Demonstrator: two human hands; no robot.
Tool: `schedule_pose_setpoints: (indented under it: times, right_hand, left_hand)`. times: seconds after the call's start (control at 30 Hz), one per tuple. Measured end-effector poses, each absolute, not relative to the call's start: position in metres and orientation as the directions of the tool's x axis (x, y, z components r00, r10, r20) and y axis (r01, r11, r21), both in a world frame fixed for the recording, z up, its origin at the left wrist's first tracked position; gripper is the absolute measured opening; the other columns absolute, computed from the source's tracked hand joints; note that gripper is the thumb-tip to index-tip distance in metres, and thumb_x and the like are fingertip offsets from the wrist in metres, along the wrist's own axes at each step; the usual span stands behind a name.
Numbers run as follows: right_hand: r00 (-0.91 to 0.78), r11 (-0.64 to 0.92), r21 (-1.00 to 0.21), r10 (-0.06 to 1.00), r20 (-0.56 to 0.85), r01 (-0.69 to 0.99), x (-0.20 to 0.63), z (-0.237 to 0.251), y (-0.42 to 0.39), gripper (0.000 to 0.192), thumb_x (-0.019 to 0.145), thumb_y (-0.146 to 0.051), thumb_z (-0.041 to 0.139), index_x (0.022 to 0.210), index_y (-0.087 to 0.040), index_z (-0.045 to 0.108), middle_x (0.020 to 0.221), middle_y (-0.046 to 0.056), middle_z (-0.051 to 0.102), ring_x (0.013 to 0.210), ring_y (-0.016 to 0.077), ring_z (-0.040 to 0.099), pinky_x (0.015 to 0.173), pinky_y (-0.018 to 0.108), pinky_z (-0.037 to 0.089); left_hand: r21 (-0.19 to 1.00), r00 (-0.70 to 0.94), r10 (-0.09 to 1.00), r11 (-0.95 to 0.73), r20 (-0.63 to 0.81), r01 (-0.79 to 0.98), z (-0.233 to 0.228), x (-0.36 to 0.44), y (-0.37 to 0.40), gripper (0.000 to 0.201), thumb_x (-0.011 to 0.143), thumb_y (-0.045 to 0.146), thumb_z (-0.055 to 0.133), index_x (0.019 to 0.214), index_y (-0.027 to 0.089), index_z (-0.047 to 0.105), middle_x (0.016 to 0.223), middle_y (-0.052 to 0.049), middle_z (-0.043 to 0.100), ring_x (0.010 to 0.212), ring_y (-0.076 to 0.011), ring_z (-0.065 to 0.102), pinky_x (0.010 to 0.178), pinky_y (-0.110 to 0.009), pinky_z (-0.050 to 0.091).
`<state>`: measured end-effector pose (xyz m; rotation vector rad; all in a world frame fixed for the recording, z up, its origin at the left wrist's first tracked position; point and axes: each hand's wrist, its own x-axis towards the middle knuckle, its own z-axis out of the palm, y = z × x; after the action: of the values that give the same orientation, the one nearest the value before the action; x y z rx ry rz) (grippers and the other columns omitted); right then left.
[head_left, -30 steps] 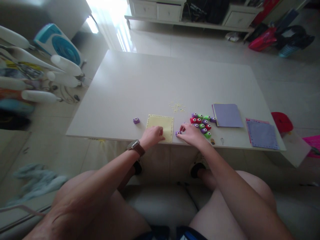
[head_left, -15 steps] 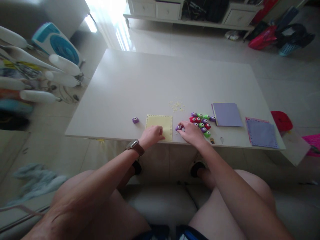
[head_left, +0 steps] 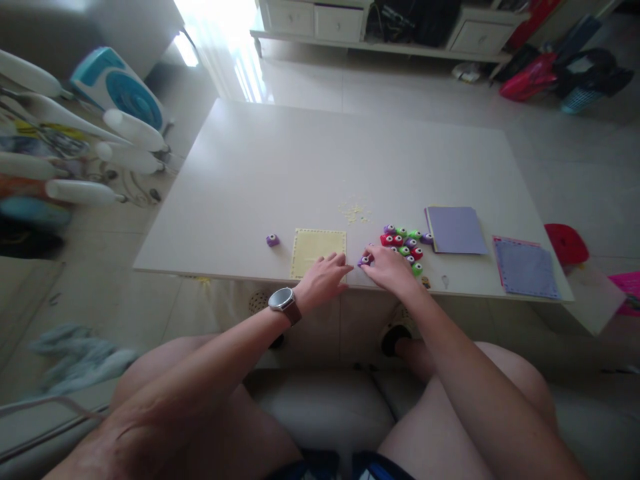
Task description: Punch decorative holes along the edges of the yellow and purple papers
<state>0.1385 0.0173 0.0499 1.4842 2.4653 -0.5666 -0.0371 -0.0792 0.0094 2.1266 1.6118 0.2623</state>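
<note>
From the head camera, the right hand (head_left: 389,268) sits at the near edge of the desk (head_left: 310,160), fingers pinched narrow on a small purple punch (head_left: 363,261), which lies on the desk just at 3 o'clock of the yellow sheet (head_left: 317,251); the grip looks like a fingertip hold suited to so small a piece. The left hand (head_left: 324,281) rests flat, fingers spread loosely and holding nothing, on the sheet's near right corner, seemingly pinning the paper so it does not slide. A watch (head_left: 283,301) is on that wrist. At 2 o'clock of the right hand a cluster of red, green and purple punches (head_left: 404,246) lies packed together within easy reach, and one lone punch (head_left: 273,240) sits apart at 9 o'clock of the sheet. Pale paper scraps (head_left: 354,213) are scattered at 12 o'clock of the sheet. Two stacks of purple paper (head_left: 455,229) lie at 3 o'clock of the cluster, the farther stack (head_left: 524,267) near the desk's right corner. The desk is white and matte, standing on a pale tiled floor; a fan (head_left: 117,90) stands at 10 o'clock, a white cabinet (head_left: 320,23) at 12, bags (head_left: 530,73) at 2
</note>
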Motion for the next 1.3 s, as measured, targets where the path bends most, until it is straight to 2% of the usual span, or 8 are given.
schedule_pose_setpoints:
  times: [0.3, 0.43, 0.6, 0.73, 0.9, 1.1, 1.23, 1.3]
  right_hand:
    - [-0.51, 0.471, -0.199, 0.764, -0.396, 0.859, 0.139, 0.052, 0.016, 0.019, 0.089, -0.021, 0.066, 0.106, -0.023, 0.074, 0.108, 0.007, 0.075, 0.097, 0.0238, 0.068, 0.075, 0.028, 0.045]
    - [-0.545, 0.516, -0.203, 0.691, -0.476, 0.832, 0.14, 0.054, 0.014, 0.019, 0.085, -0.019, 0.068, 0.102, -0.025, 0.074, 0.104, 0.005, 0.075, 0.092, 0.0222, 0.069, 0.074, 0.027, 0.045]
    - [-0.555, 0.573, -0.105, 0.706, -0.439, 0.813, 0.141, 0.055, 0.011, 0.024, 0.085, -0.01, 0.063, 0.105, -0.022, 0.07, 0.113, 0.008, 0.072, 0.096, 0.023, 0.069, 0.071, 0.028, 0.043]
    - [-0.58, 0.519, -0.261, 0.706, -0.405, 0.814, 0.137, 0.058, 0.011, 0.033, 0.081, -0.012, 0.068, 0.112, -0.022, 0.066, 0.115, 0.005, 0.072, 0.094, 0.0209, 0.068, 0.068, 0.026, 0.041]
    - [-0.553, 0.347, -0.451, 0.672, -0.492, 0.823, 0.132, 0.055, 0.011, 0.034, 0.081, -0.009, 0.066, 0.112, -0.021, 0.061, 0.103, 0.001, 0.074, 0.083, 0.0158, 0.066, 0.066, 0.022, 0.04]
    - [-0.554, 0.308, -0.492, 0.662, -0.504, 0.814, 0.132, 0.045, 0.011, 0.038, 0.08, -0.008, 0.064, 0.116, -0.021, 0.06, 0.109, 0.002, 0.074, 0.087, 0.0169, 0.068, 0.071, 0.022, 0.044]
    - [-0.578, 0.397, -0.473, 0.742, -0.34, 0.787, 0.132, 0.041, 0.012, 0.06, 0.079, -0.009, 0.064, 0.137, -0.021, 0.055, 0.135, 0.009, 0.065, 0.112, 0.0231, 0.066, 0.086, 0.026, 0.048]
    - [-0.565, 0.423, -0.438, 0.779, -0.271, 0.793, 0.132, 0.04, 0.012, 0.062, 0.08, -0.011, 0.063, 0.141, -0.021, 0.053, 0.137, 0.01, 0.063, 0.113, 0.0251, 0.065, 0.087, 0.028, 0.049]
  left_hand:
    - [0.398, 0.189, 0.975, -0.127, -0.119, 0.908, 0.007, -0.042, -0.08, 0.054, 0.09, 0.033, 0.072, 0.14, 0.022, 0.057, 0.146, -0.014, 0.053, 0.135, -0.0323, 0.047, 0.11, -0.047, 0.042]
    - [0.375, 0.138, 0.971, -0.056, -0.196, 0.925, 0.009, -0.054, -0.079, 0.068, 0.087, 0.037, 0.078, 0.148, 0.021, 0.052, 0.164, -0.018, 0.037, 0.152, -0.0399, 0.031, 0.119, -0.056, 0.036]
    - [0.361, 0.091, 0.962, 0.009, -0.258, 0.932, 0.012, -0.062, -0.082, 0.062, 0.087, 0.034, 0.078, 0.143, 0.02, 0.055, 0.163, -0.019, 0.038, 0.153, -0.0448, 0.029, 0.115, -0.069, 0.039]
    - [0.364, 0.1, 0.963, -0.001, -0.252, 0.931, 0.013, -0.061, -0.083, 0.059, 0.087, 0.033, 0.077, 0.14, 0.021, 0.055, 0.161, -0.019, 0.04, 0.151, -0.0441, 0.031, 0.112, -0.072, 0.042]
    - [0.363, 0.1, 0.964, -0.005, -0.245, 0.932, 0.013, -0.061, -0.082, 0.056, 0.086, 0.031, 0.078, 0.136, 0.021, 0.055, 0.159, -0.019, 0.041, 0.149, -0.0436, 0.032, 0.11, -0.073, 0.043]
    - [0.372, 0.1, 0.964, 0.0, -0.248, 0.928, 0.011, -0.061, -0.082, 0.055, 0.086, 0.032, 0.078, 0.136, 0.021, 0.055, 0.159, -0.019, 0.04, 0.15, -0.0444, 0.031, 0.11, -0.074, 0.042]
    - [0.371, 0.103, 0.965, -0.007, -0.24, 0.928, 0.012, -0.061, -0.083, 0.055, 0.087, 0.031, 0.078, 0.135, 0.02, 0.055, 0.159, -0.02, 0.041, 0.149, -0.045, 0.033, 0.108, -0.075, 0.043]
    - [0.372, 0.104, 0.966, -0.008, -0.238, 0.928, 0.012, -0.061, -0.083, 0.054, 0.087, 0.031, 0.078, 0.135, 0.02, 0.055, 0.159, -0.02, 0.042, 0.149, -0.0447, 0.033, 0.108, -0.075, 0.044]
